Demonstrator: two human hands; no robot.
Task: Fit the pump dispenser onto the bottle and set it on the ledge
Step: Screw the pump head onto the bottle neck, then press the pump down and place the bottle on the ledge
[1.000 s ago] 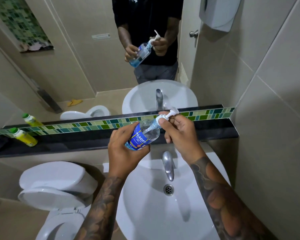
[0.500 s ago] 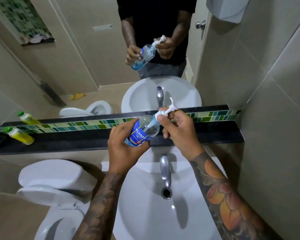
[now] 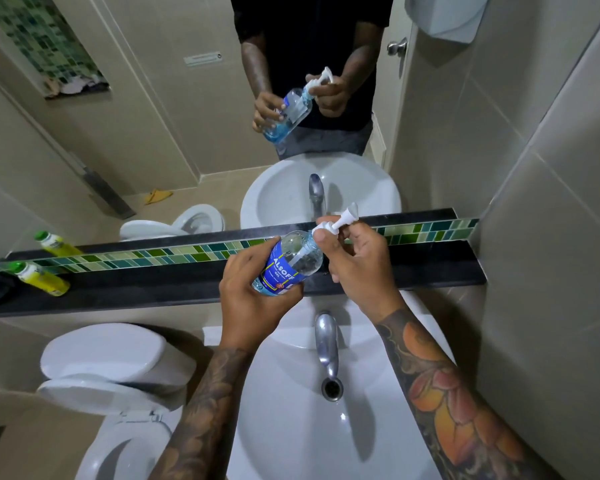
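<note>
A clear bottle [image 3: 293, 259] with a blue label and blue gel is tilted to the right above the sink, and my left hand [image 3: 253, 299] grips its lower body. The white pump dispenser [image 3: 336, 223] sits at the bottle's neck, its tube reaching inside. My right hand [image 3: 355, 265] holds the pump's collar between thumb and fingers. Both hands hover just in front of the black ledge [image 3: 440, 265], below the mirror.
A white sink [image 3: 291, 427] with a chrome tap [image 3: 326, 341] lies under my hands. A yellow bottle with a green cap [image 3: 42, 278] lies on the ledge's far left. A toilet [image 3: 118, 368] stands at lower left; a tiled wall [image 3: 551, 237] closes the right.
My right hand has turned the pump at the bottle's neck, so the nozzle points more upward. The bottle stays tilted in my left hand, at about the same place.
</note>
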